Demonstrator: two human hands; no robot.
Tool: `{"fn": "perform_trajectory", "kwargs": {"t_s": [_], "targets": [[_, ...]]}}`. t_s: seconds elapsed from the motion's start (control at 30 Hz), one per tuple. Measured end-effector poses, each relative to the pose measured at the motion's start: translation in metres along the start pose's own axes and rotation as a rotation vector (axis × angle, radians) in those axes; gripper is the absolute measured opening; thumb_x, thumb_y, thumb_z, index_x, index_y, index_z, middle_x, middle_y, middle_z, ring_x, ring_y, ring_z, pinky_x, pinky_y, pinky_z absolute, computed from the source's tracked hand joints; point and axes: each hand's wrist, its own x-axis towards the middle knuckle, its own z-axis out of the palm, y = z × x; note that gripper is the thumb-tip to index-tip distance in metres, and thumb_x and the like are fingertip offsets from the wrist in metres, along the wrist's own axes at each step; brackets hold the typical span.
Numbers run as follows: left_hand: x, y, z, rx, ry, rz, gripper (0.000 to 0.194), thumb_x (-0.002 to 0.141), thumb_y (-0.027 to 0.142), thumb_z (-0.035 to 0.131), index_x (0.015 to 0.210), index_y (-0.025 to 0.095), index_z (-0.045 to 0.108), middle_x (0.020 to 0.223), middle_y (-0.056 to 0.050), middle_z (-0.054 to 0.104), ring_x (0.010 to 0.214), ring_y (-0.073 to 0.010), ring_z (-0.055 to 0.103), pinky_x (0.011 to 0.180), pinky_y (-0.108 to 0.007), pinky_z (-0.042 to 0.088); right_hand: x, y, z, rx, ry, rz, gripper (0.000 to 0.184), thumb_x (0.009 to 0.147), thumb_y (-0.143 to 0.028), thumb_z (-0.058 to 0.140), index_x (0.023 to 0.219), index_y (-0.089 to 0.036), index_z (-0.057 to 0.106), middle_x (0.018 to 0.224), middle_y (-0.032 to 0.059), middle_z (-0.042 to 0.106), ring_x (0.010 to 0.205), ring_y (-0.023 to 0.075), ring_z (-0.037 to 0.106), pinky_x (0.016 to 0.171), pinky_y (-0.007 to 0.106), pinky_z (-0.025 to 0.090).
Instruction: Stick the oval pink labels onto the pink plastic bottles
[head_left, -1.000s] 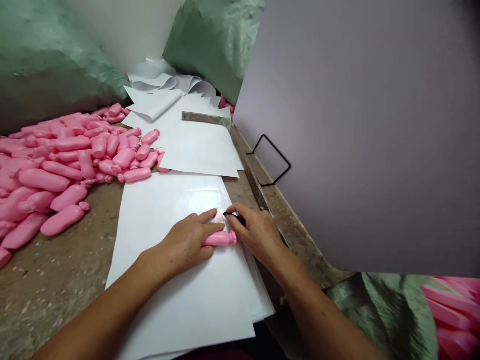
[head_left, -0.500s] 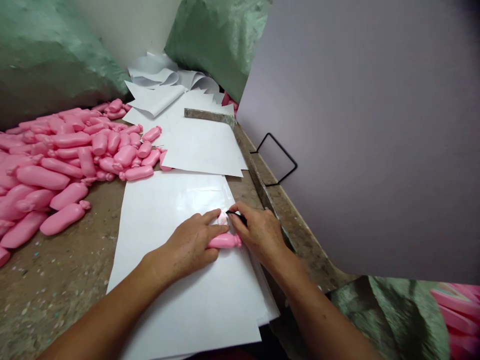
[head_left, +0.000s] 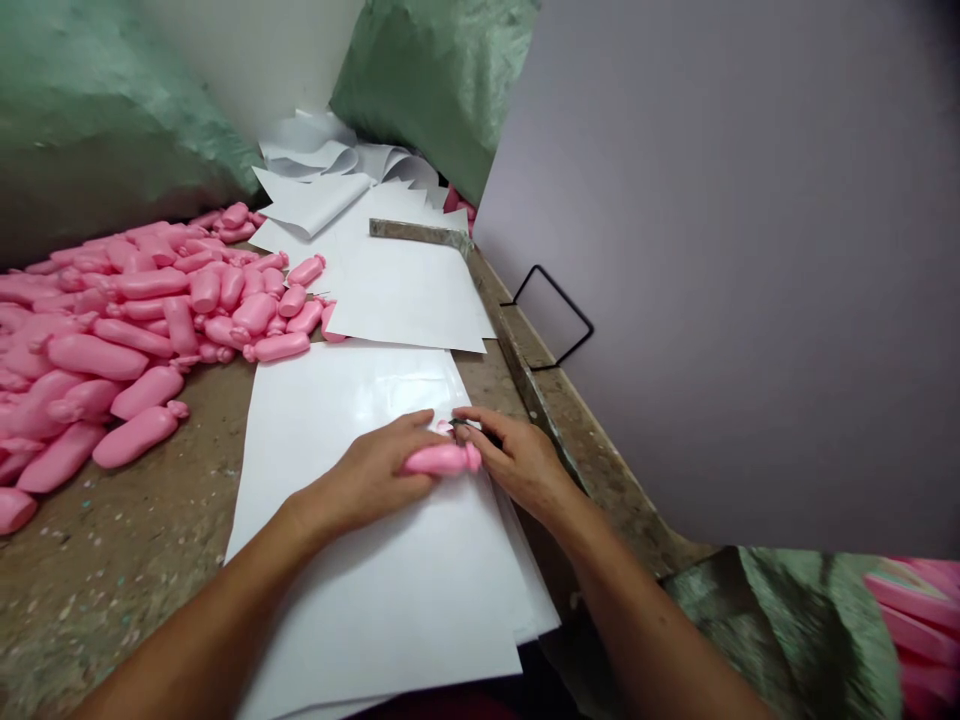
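Over a stack of white sheets (head_left: 360, 600), my left hand (head_left: 379, 465) is closed round a pink sausage-shaped plastic piece (head_left: 442, 460). The piece lies sideways, its knotted end pointing right. My right hand (head_left: 521, 460) pinches a slim black pointed tool (head_left: 480, 430) that looks like tweezers. At the tool's tip, just above the pink piece, is a small white and pink sticker (head_left: 444, 427). Whether the sticker still touches the sheet I cannot tell. A shiny clear patch (head_left: 412, 390) shows on the top sheet.
Many pink pieces (head_left: 142, 330) are heaped at the left. More white sheets (head_left: 409, 300) lie ahead under a metal bar (head_left: 416, 231). A wooden ledge (head_left: 570, 450) and a big pale panel (head_left: 712, 280) border the right side. Green sacks (head_left: 112, 120) stand behind.
My left hand has lifted the pink piece slightly up and left from the sheet. The sticker, earlier flat under my left fingertips, now appears at the black tool's tip.
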Motion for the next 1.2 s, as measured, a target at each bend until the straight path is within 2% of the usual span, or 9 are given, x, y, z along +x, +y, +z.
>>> {"fn": "perform_trajectory", "kwargs": {"t_s": [0.13, 0.23, 0.4, 0.53, 0.7, 0.83, 0.93, 1.03, 1.2], "targets": [[0.003, -0.005, -0.013, -0.473, 0.13, -0.286, 0.048, 0.084, 0.047, 0.06, 0.126, 0.024, 0.06, 0.103, -0.007, 0.067, 0.095, -0.0258, 0.061, 0.086, -0.039, 0.045, -0.005, 0.0, -0.002, -0.09, -0.08, -0.004, 0.045, 0.093, -0.043, 0.055, 0.132, -0.025, 0.068, 0.112, 0.0091, 0.077, 0.099, 0.0309, 0.07, 0.087, 0.043, 0.05], [0.005, -0.005, -0.013, -0.527, 0.188, -0.373, 0.053, 0.08, 0.05, 0.066, 0.127, 0.026, 0.059, 0.103, -0.006, 0.067, 0.094, -0.0251, 0.061, 0.086, -0.037, 0.043, -0.009, 0.003, -0.003, -0.047, -0.112, -0.06, 0.043, 0.093, -0.042, 0.057, 0.132, -0.029, 0.067, 0.117, 0.0065, 0.076, 0.102, 0.0299, 0.071, 0.09, 0.043, 0.051], [0.003, 0.002, -0.006, -0.459, 0.238, -0.342, 0.037, 0.081, 0.047, 0.064, 0.11, 0.025, 0.065, 0.093, -0.003, 0.064, 0.088, -0.0226, 0.057, 0.081, -0.035, 0.04, -0.024, 0.002, -0.006, 0.086, -0.217, -0.159, 0.04, 0.09, -0.04, 0.061, 0.128, -0.03, 0.069, 0.124, 0.0048, 0.073, 0.111, 0.0297, 0.068, 0.097, 0.046, 0.049], [0.006, -0.003, -0.004, -0.46, 0.277, -0.342, 0.033, 0.081, 0.048, 0.066, 0.101, 0.022, 0.065, 0.091, -0.002, 0.064, 0.086, -0.0219, 0.058, 0.081, -0.035, 0.041, -0.046, -0.006, -0.016, 0.462, -0.343, -0.129, 0.035, 0.082, -0.042, 0.073, 0.115, -0.032, 0.076, 0.117, 0.0024, 0.076, 0.109, 0.0264, 0.067, 0.099, 0.041, 0.047], [0.001, -0.001, 0.001, -0.617, 0.379, -0.288, 0.037, 0.075, 0.04, 0.074, 0.105, 0.022, 0.063, 0.097, -0.003, 0.066, 0.093, -0.0214, 0.063, 0.086, -0.035, 0.044, -0.056, -0.011, -0.014, 0.818, -0.027, -0.079, 0.02, 0.071, -0.032, 0.083, 0.091, -0.03, 0.08, 0.095, 0.0004, 0.073, 0.092, 0.0192, 0.065, 0.086, 0.032, 0.048], [-0.028, 0.023, 0.019, -0.83, 0.393, -0.245, 0.043, 0.069, 0.034, 0.081, 0.106, 0.022, 0.062, 0.106, -0.003, 0.067, 0.099, -0.0199, 0.062, 0.084, -0.031, 0.046, -0.059, -0.015, 0.0, 1.031, 0.029, -0.007, 0.02, 0.069, -0.034, 0.085, 0.086, -0.028, 0.076, 0.089, -0.0008, 0.071, 0.088, 0.0167, 0.062, 0.084, 0.03, 0.046], [-0.051, 0.036, 0.036, -0.874, 0.441, -0.234, 0.04, 0.068, 0.034, 0.083, 0.101, 0.021, 0.065, 0.104, -0.002, 0.068, 0.09, -0.0152, 0.06, 0.077, -0.026, 0.045, -0.066, -0.022, 0.004, 1.108, -0.026, 0.064, 0.025, 0.067, -0.035, 0.086, 0.087, -0.026, 0.075, 0.088, -0.0015, 0.069, 0.078, 0.0128, 0.056, 0.074, 0.025, 0.043], [-0.063, 0.038, 0.049, -0.858, 0.502, -0.2, 0.038, 0.069, 0.032, 0.084, 0.099, 0.019, 0.065, 0.1, -0.001, 0.069, 0.088, -0.0135, 0.059, 0.078, -0.025, 0.044, -0.076, -0.029, 0.003, 1.143, -0.169, 0.127, 0.03, 0.067, -0.036, 0.085, 0.091, -0.023, 0.074, 0.076, -0.0033, 0.063, 0.059, 0.0081, 0.04, 0.057, 0.023, 0.03], [-0.072, 0.03, 0.06, -0.837, 0.567, -0.207, 0.029, 0.073, 0.025, 0.08, 0.097, 0.019, 0.064, 0.1, -0.001, 0.07, 0.091, -0.0147, 0.06, 0.084, -0.027, 0.043, -0.088, -0.034, 0.006, 1.23, -0.398, 0.182, 0.03, 0.071, -0.038, 0.081, 0.092, -0.02, 0.071, 0.052, -0.0107, 0.035, 0.049, 0.0062, 0.018, 0.053, 0.026, 0.019]]}}
